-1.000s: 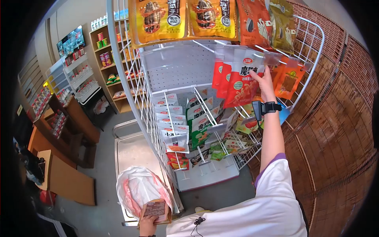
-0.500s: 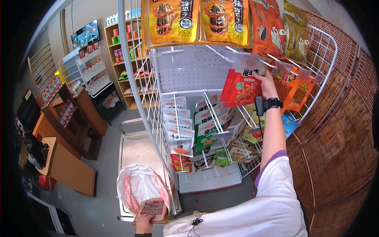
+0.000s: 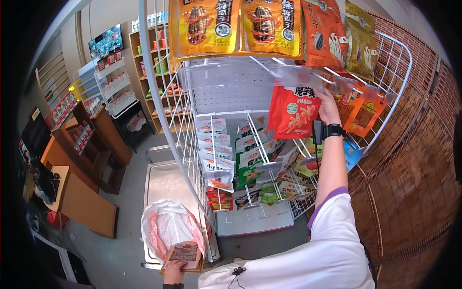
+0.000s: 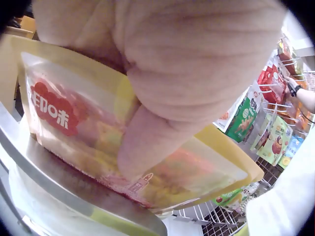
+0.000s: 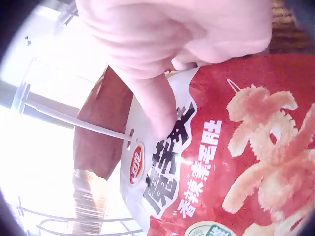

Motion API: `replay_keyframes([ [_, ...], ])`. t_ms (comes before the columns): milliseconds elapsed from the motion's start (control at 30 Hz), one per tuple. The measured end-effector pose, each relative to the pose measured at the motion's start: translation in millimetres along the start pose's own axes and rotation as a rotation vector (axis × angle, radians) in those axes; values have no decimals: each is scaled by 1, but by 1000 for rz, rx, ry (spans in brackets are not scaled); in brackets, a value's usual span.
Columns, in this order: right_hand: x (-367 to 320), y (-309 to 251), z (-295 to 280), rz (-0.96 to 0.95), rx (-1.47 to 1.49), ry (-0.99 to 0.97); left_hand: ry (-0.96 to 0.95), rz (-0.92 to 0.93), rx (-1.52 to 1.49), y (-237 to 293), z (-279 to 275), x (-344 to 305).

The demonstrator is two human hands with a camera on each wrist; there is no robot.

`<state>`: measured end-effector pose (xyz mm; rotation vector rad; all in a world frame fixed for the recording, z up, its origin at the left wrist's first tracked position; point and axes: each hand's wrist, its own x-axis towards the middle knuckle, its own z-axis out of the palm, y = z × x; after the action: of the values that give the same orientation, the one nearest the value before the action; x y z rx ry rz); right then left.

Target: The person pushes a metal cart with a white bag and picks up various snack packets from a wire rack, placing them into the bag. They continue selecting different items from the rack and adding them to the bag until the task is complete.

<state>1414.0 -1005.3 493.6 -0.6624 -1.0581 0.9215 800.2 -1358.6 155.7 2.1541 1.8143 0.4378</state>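
At the rack, my right hand point(image 3: 328, 107) pinches a red snack bag point(image 3: 293, 113) by its upper right part. In the right wrist view, the thumb presses the white top of the red bag point(image 5: 211, 162), and a thin white hook rod point(image 5: 74, 120) reaches the hole in that top. Low on the left, my left hand point(image 3: 174, 270) grips a snack pouch point(image 3: 186, 254) beside a white plastic bag point(image 3: 166, 219). In the left wrist view, the thumb lies across the clear front of the pouch point(image 4: 98, 132); the other fingers are hidden behind it.
A wire rack with a white mesh side point(image 3: 185, 144) carries hanging bags: yellow seed packs point(image 3: 204, 29) above, orange packs point(image 3: 365, 113) at the right, green and white packs point(image 3: 219, 166) below. A metal cart point(image 3: 166, 180) bears the plastic bag. Wooden counters point(image 3: 86, 202) stand at far left.
Several red bags hung spread out a second ago; now one shows in front, shifted slightly down. My right hand has moved to that bag's edge. The left hand keeps its hold; the view turned slightly.
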Motion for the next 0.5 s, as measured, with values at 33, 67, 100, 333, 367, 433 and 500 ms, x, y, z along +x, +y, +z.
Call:
replay_keyframes([
  [33, 0, 2, 2, -73, -61, 27, -22, -5, -6, -4, 3, 1],
  [67, -2, 0, 3, -77, -62, 33, -43, -12, -12, -7, 5, 2],
  [100, -3, -3, 5, -55, -59, 26, -43, -7, -11, -10, 7, 3],
  [333, -29, -21, 22, -115, -85, 105, -78, 28, -45, -5, -1, 5],
  [367, -38, -28, 24, -134, -78, 102, -57, 44, -39, -6, 1, 4],
  [433, -57, -42, 28, -151, -92, 122, -60, 31, -37, -3, -2, 3],
  [500, -74, -56, 27, -103, -54, 112, -66, 21, -38, -2, -2, 3],
])
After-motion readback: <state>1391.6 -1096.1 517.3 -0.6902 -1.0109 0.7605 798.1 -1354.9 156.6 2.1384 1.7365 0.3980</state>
